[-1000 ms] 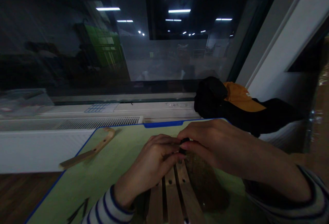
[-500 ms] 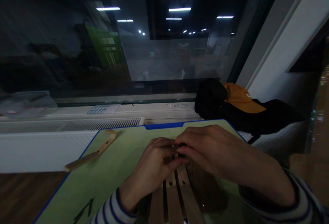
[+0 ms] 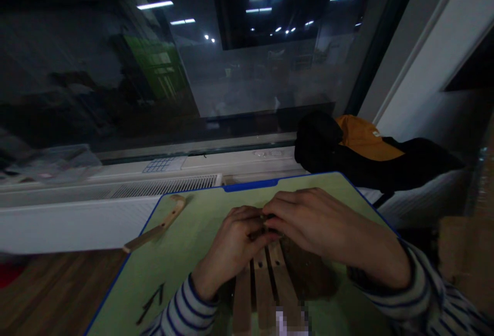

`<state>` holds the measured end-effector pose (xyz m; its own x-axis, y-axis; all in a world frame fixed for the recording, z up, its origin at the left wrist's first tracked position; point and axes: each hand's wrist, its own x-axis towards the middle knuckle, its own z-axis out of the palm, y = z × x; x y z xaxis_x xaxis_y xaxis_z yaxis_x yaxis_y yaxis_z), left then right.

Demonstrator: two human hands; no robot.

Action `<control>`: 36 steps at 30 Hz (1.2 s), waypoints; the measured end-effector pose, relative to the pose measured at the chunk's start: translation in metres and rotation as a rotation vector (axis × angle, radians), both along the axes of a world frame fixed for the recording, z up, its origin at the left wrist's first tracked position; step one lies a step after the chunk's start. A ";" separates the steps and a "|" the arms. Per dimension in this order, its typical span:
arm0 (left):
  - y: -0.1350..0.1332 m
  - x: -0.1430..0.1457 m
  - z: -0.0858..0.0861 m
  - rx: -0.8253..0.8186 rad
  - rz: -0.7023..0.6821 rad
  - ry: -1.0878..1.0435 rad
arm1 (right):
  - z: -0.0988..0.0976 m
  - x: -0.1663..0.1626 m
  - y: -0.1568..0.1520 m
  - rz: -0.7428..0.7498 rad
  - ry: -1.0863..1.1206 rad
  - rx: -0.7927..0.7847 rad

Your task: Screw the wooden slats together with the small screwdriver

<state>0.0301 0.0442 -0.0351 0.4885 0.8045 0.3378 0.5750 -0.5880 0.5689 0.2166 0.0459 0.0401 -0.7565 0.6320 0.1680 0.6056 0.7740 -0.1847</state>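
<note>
Three wooden slats [image 3: 264, 292] with dark holes lie side by side, running from the near edge to beneath my hands. My left hand [image 3: 229, 248] is closed around their far end, its thumb lying across the top. From the right, my right hand [image 3: 324, 228] meets it there with thumb and fingers pinched together. Whatever is between those right fingertips is hidden. A bent wooden piece [image 3: 164, 225] with holes rests at the far left of the green tabletop [image 3: 200, 230]. Several thin dark pieces, perhaps screws [image 3: 151, 302], lie left of my left sleeve.
Beyond the table's blue edge are a white radiator [image 3: 96, 217] and a windowsill with a clear plastic box [image 3: 57, 163]. An orange cap [image 3: 366, 138] sits on a black bag or garment [image 3: 320, 143] at the back right. A cardboard box [image 3: 466, 253] stands at the right.
The view has shifted slightly, so the table and bent wooden piece appear further right. Both hands stay together at the slats' far end, with only small finger movement.
</note>
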 end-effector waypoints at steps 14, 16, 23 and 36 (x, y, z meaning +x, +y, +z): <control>0.005 -0.001 0.013 -0.125 -0.145 -0.064 | 0.000 0.003 0.002 -0.008 0.012 -0.007; 0.006 -0.001 0.011 -0.124 -0.150 -0.079 | 0.000 0.004 0.003 -0.008 0.015 -0.010; 0.012 -0.001 0.004 -0.118 -0.206 -0.117 | 0.000 0.006 0.002 -0.012 0.005 -0.022; 0.014 0.001 0.007 -0.096 -0.218 -0.160 | 0.002 0.004 0.002 -0.029 -0.007 0.027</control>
